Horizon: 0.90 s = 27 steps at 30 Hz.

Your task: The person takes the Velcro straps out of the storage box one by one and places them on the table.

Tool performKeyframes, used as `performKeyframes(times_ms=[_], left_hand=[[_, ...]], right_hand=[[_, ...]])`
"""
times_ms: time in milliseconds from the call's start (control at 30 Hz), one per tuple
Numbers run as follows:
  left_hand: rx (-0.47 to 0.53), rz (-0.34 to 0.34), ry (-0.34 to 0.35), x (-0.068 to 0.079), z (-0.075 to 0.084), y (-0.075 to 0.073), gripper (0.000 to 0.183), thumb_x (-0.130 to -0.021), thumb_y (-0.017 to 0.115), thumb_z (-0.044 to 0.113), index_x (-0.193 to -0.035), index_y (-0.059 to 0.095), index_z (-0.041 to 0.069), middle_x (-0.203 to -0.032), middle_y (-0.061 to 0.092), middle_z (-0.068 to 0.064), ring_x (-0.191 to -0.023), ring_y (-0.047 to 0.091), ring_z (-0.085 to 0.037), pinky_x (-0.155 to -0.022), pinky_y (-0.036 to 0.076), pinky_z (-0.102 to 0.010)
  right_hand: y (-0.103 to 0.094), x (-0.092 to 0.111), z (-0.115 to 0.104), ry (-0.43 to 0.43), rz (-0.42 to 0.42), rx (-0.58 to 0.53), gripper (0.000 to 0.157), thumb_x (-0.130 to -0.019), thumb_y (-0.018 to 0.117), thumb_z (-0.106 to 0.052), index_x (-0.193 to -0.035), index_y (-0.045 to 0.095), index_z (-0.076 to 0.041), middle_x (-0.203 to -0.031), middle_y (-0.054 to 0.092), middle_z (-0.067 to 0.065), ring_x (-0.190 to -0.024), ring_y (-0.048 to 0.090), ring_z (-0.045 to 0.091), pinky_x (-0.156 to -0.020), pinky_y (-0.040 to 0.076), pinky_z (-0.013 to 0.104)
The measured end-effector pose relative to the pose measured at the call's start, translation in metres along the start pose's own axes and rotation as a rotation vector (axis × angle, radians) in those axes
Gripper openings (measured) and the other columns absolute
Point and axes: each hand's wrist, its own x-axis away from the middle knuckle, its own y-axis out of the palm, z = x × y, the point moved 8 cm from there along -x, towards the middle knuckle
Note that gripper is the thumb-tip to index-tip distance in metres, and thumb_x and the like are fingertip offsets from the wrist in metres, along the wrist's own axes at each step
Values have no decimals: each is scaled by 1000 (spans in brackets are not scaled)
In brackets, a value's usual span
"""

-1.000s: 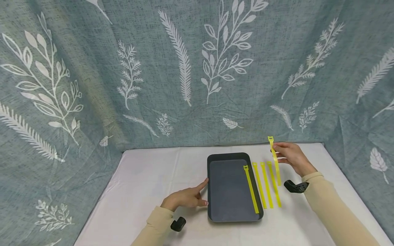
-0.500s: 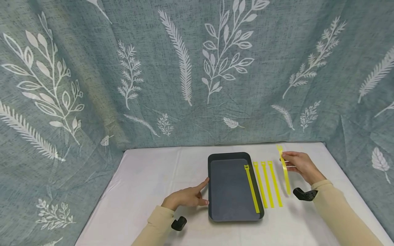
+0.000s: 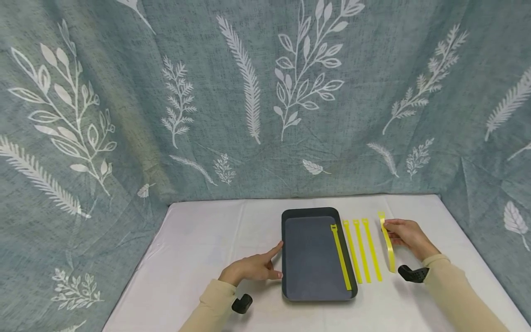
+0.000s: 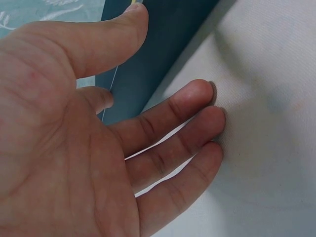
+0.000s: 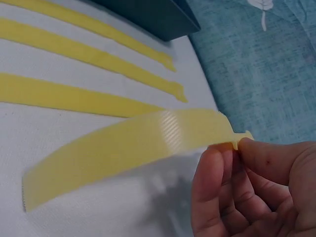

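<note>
My right hand [image 3: 408, 233] pinches a yellow hook-and-loop cable tie [image 3: 389, 249] near its slotted head, between thumb and fingertips. The tie bows in an arch, its tail pointing toward the near side in the head view. Left of it, three matching ties [image 3: 372, 249] lie side by side on the white cloth. One more tie [image 3: 342, 258] lies lengthwise along the right side inside a dark grey rectangular tray [image 3: 307, 258]. At the tray's left wall, my left hand [image 3: 250, 267] touches with index finger and thumb, the other fingers loosely extended over the cloth [image 4: 266, 148].
White cloth [image 3: 199, 240] covers the table. Behind it hangs a blue-green curtain [image 3: 265, 175] with white leaf prints, which also borders both sides. A black wrist camera [image 3: 412, 273] sits on the right wrist, another black camera [image 3: 242, 304] on the left.
My right hand has moved right and toward the near side, carrying the cable tie from above the row to its right. It has come lower. The left hand stays at the tray.
</note>
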Motion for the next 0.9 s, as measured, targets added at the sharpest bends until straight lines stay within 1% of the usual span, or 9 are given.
performKeyframes(times_ms=[233,467,567,733,900], left_hand=[[-5,11,8,0,0,0,89,-95,72,33,-164,15,32,-92,66,0,-80,59,-15,-78,46,-38],[-13,14,9,0,-1,0,90,-95,72,34,-164,15,32,-91,66,1,-79,59,-15,-78,46,-38],[-10,13,9,1,-1,0,90,-95,72,34,-164,15,31,-91,66,0,-79,59,-15,-78,46,-38],[-13,11,10,1,-1,-1,90,-95,72,34,-164,15,31,-92,66,1,-79,58,-15,-78,46,-37],[-3,-1,17,1,-1,0,90,-95,71,33,-164,14,31,-93,66,1,-80,58,-15,-78,45,-36]], right_hand=[[6,-3,5,2,22,31,55,-104,56,-26,-143,45,12,-83,65,-6,-69,61,5,-65,55,25],[10,-12,10,26,48,36,51,-105,55,-22,-142,46,12,-81,64,-3,-67,62,7,-63,56,25],[10,-16,10,22,49,37,51,-104,54,-21,-141,46,13,-80,64,-2,-66,61,7,-62,57,26],[10,-20,8,27,46,26,50,-104,53,-21,-141,46,12,-77,63,-3,-65,61,6,-61,57,25],[9,-20,6,35,45,4,52,-104,53,-21,-143,43,12,-74,63,-5,-63,61,4,-61,57,25]])
